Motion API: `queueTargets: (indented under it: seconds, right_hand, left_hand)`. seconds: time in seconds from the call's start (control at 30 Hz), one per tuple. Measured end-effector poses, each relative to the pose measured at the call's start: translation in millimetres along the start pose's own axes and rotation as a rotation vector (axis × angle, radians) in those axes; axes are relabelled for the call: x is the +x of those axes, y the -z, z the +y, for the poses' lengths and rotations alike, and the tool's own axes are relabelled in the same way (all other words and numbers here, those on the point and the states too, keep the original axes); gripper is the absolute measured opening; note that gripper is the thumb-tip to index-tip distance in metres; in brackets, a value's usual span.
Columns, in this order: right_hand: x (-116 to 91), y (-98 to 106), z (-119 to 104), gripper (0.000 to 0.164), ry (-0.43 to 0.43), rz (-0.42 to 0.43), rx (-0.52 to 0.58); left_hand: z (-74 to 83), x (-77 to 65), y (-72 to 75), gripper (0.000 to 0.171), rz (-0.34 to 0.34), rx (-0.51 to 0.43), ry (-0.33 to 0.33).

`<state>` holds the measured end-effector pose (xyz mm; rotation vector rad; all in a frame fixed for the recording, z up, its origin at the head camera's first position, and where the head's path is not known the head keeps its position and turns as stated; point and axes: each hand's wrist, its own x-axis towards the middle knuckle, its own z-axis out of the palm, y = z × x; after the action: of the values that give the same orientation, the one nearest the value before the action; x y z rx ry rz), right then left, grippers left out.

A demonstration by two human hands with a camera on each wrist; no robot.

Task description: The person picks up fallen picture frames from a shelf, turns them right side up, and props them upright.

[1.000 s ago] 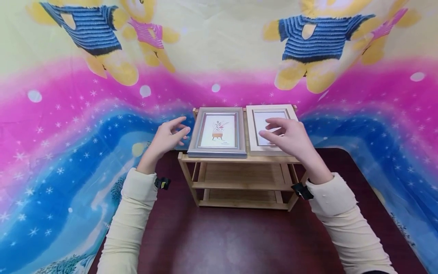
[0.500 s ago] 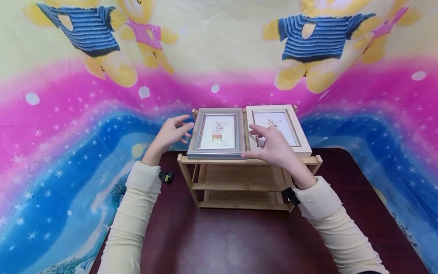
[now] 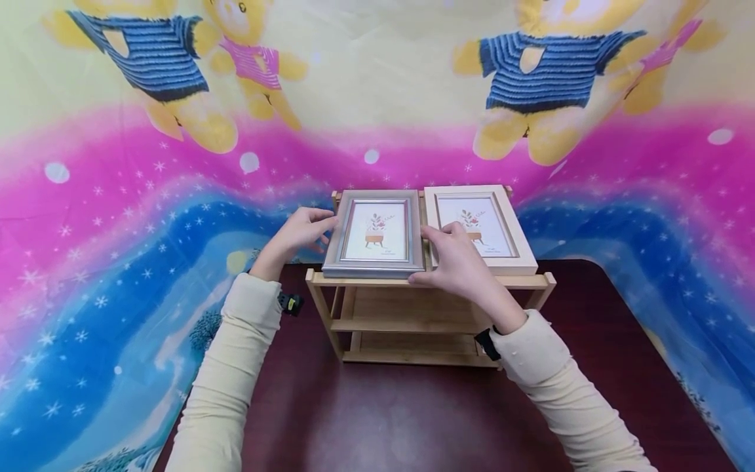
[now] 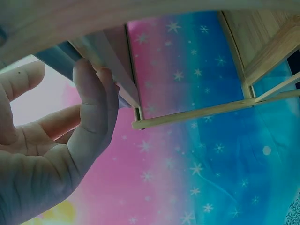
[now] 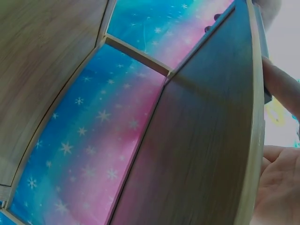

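A silver-grey picture frame [image 3: 377, 233] with a potted-plant print lies face up on the left of the top tier of a wooden rack [image 3: 407, 325]. My left hand [image 3: 297, 231] is at its left edge, fingers loosely bent and fingertips touching or almost touching it. At the right edge and front right corner is my right hand [image 3: 457, 259], thumb in front and index finger farther back. A cream picture frame [image 3: 485, 219] with a similar print lies to the right, partly behind that hand. In the left wrist view, my left hand [image 4: 56, 140] shows spread, gently curved fingers.
The rack has lower tiers and stands on a dark red-brown table [image 3: 401, 406]. A colourful backdrop cloth [image 3: 377, 144] with bears and snowflakes hangs behind and along both sides. In the right wrist view, the rack's top board [image 5: 201, 136] shows from below.
My right hand has moved left and down from over the cream frame to the grey frame's right edge. My left hand has shifted slightly right, closer to the grey frame. Both frames stay put.
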<state>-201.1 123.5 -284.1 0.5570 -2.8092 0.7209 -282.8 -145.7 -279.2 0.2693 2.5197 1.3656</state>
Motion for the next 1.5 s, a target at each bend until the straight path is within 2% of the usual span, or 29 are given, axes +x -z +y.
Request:
queueTargets:
  seconds: [0.17, 0.33, 0.8, 1.0, 1.2, 1.33, 1.5]
  right_hand:
    - [1.2, -1.9, -2.7, 0.082, 0.004, -0.003, -0.011]
    - [2.9, -3.0, -4.2, 0.082, 0.010, -0.007, -0.008]
    - [5.4, -1.8, -1.8, 0.081, 0.010, -0.010, 0.018]
    - [5.3, -1.7, -1.9, 0.083, 0.015, -0.002, 0.011]
    - [4.2, -1.4, -1.1, 0.086, 0.047, 0.013, -0.004]
    - [4.0, 2.1, -0.4, 0.088, 0.049, -0.016, 0.042]
    - [9.3, 9.1, 2.2, 0.080, 0.024, -0.015, 0.170]
  left_hand:
    - [-4.3, 1.0, 1.2, 0.060, -0.057, 0.019, 0.015]
    - [-7.8, 0.7, 0.7, 0.060, -0.066, 0.003, -0.002]
    - [-16.4, -2.3, 1.2, 0.052, 0.017, -0.005, -0.157]
    - [-18.3, -5.2, 0.7, 0.050, 0.049, -0.049, -0.262]
    - [-17.6, -8.2, -1.4, 0.048, 0.096, -0.099, -0.312]
    - [-18.9, -11.2, -3.5, 0.049, 0.118, -0.129, -0.338]
    - [-21.8, -11.9, -4.8, 0.050, 0.141, -0.175, -0.372]
